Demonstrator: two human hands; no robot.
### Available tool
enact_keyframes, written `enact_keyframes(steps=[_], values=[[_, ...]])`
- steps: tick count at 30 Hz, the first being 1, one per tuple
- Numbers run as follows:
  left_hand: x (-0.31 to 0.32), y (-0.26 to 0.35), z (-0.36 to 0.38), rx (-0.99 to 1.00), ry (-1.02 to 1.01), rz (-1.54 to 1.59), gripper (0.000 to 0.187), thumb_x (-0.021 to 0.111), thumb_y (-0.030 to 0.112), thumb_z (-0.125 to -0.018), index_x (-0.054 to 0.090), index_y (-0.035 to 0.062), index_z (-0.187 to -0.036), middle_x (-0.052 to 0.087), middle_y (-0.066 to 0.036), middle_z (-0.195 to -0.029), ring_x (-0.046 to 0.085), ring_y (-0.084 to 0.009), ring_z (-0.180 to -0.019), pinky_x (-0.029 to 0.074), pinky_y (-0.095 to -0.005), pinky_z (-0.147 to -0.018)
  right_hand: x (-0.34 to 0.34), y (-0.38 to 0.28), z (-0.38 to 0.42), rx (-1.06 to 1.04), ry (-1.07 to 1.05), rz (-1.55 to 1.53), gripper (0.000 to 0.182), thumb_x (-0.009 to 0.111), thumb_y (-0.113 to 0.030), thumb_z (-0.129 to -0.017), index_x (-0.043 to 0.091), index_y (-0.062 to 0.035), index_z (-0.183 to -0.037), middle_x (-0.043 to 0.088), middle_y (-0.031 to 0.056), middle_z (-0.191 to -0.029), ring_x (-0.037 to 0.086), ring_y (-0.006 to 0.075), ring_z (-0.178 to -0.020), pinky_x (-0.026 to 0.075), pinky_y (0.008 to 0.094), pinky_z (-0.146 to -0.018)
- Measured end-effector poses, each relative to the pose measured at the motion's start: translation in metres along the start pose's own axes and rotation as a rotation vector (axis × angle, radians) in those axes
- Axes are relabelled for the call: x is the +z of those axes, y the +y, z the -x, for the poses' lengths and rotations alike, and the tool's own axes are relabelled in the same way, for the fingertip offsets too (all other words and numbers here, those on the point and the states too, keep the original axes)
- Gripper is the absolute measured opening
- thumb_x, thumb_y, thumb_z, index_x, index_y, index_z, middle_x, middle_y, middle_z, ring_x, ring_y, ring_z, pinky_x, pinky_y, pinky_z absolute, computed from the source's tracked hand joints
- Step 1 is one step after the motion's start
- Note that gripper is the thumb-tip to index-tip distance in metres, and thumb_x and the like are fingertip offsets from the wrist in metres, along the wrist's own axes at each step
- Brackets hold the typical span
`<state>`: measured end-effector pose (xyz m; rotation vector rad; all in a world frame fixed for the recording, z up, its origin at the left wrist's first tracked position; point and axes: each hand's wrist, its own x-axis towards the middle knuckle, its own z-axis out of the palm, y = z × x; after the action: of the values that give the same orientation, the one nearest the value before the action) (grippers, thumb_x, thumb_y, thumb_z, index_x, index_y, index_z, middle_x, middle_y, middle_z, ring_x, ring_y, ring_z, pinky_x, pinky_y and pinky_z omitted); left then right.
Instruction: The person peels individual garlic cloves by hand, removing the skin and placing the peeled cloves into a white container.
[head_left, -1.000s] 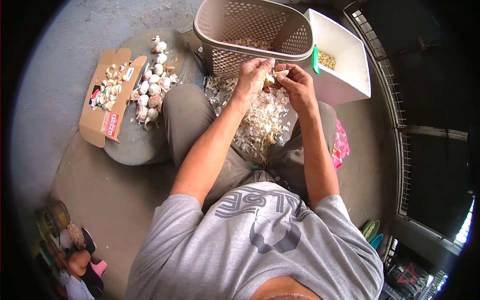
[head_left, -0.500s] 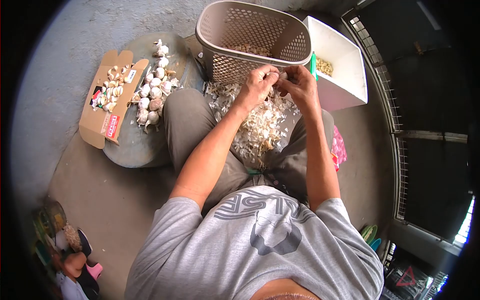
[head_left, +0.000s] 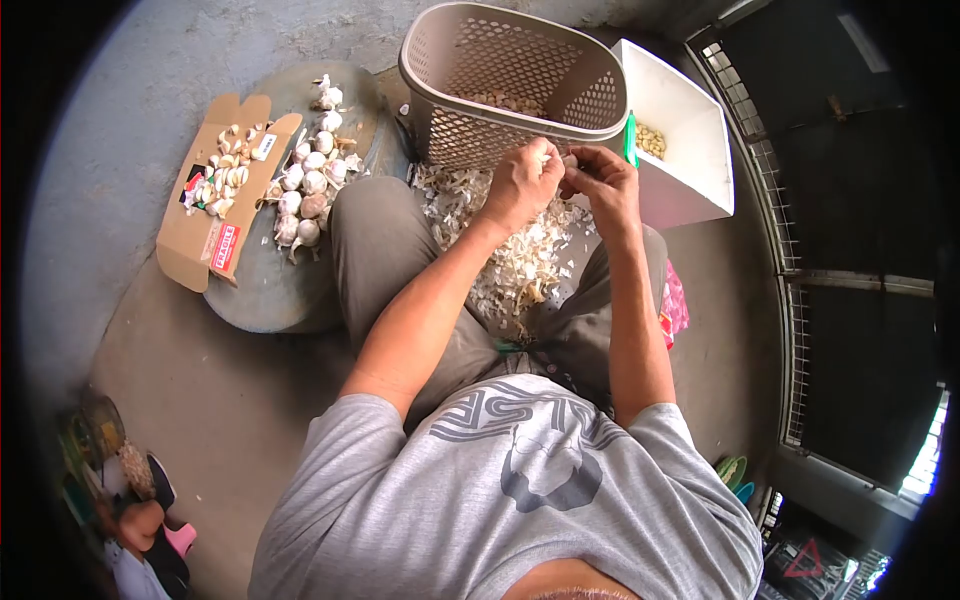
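Above the garlic peelings [head_left: 522, 268], the right hand [head_left: 607, 187] pinches a garlic clove [head_left: 570, 161] while the left hand [head_left: 522, 187] curls closed beside it.

In the upper left of the frame, a round grey counter [head_left: 275, 308] carries an opened cardboard box [head_left: 184, 245], overhanging its left edge, and, right of that, clustered garlic bulbs [head_left: 313, 183].

Got garlic [head_left: 314, 183] on a table [head_left: 260, 305] at left, basket [head_left: 460, 137] up front, box [head_left: 680, 192] right of that, peels [head_left: 520, 265] between legs [head_left: 385, 260].
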<state>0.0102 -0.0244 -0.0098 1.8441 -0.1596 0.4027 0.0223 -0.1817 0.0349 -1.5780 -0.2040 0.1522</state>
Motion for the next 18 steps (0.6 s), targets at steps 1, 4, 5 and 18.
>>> enact_keyframes(steps=[1, 4, 5, 18], values=[[0.003, -0.002, 0.0, 0.031, 0.054, 0.0, 0.023, 0.059, 0.021, -0.1, 0.065, -0.0003, -0.097, 0.067, -0.006, -0.075, 0.062, -0.0122, -0.067, 0.049, -0.0302, -0.06, -0.001, 0.001, 0.001, 0.008, 0.01, -0.016, 0.02, 0.07, 0.003, -0.091, 0.067, 0.0074, -0.111, 0.072, 0.0111, -0.089, 0.069, 0.0157, -0.073, 0.058, 0.0294, -0.066], [-0.01, 0.003, -0.003, -0.261, -0.013, 0.222, 0.022, 0.058, 0.02, -0.098, 0.063, -0.0005, -0.092, 0.066, -0.012, -0.067, 0.067, -0.0203, -0.063, 0.053, -0.0379, -0.06, -0.012, 0.007, -0.002, -0.113, 0.115, -0.259, 0.021, 0.068, 0.003, -0.093, 0.065, 0.0069, -0.114, 0.071, 0.0117, -0.091, 0.07, 0.0184, -0.074, 0.06, 0.0325, -0.068], [-0.011, -0.004, -0.006, -0.239, -0.014, 0.29, 0.026, 0.059, 0.023, -0.099, 0.065, -0.0012, -0.093, 0.065, -0.011, -0.067, 0.064, -0.0186, -0.06, 0.051, -0.0359, -0.059, -0.02, 0.006, -0.002, -0.078, 0.116, -0.273, 0.021, 0.067, 0.003, -0.094, 0.064, 0.0062, -0.115, 0.071, 0.0116, -0.092, 0.071, 0.0205, -0.075, 0.061, 0.0348, -0.069], [-0.008, 0.011, 0.002, -0.106, -0.213, 0.12, 0.024, 0.065, 0.023, -0.097, 0.069, -0.0005, -0.098, 0.068, -0.016, -0.077, 0.066, -0.0216, -0.07, 0.052, -0.0379, -0.066, -0.018, 0.005, 0.003, 0.004, 0.001, -0.084, 0.014, 0.066, -0.005, -0.098, 0.065, 0.0036, -0.11, 0.069, 0.0079, -0.09, 0.068, 0.0131, -0.071, 0.055, 0.027, -0.06]])
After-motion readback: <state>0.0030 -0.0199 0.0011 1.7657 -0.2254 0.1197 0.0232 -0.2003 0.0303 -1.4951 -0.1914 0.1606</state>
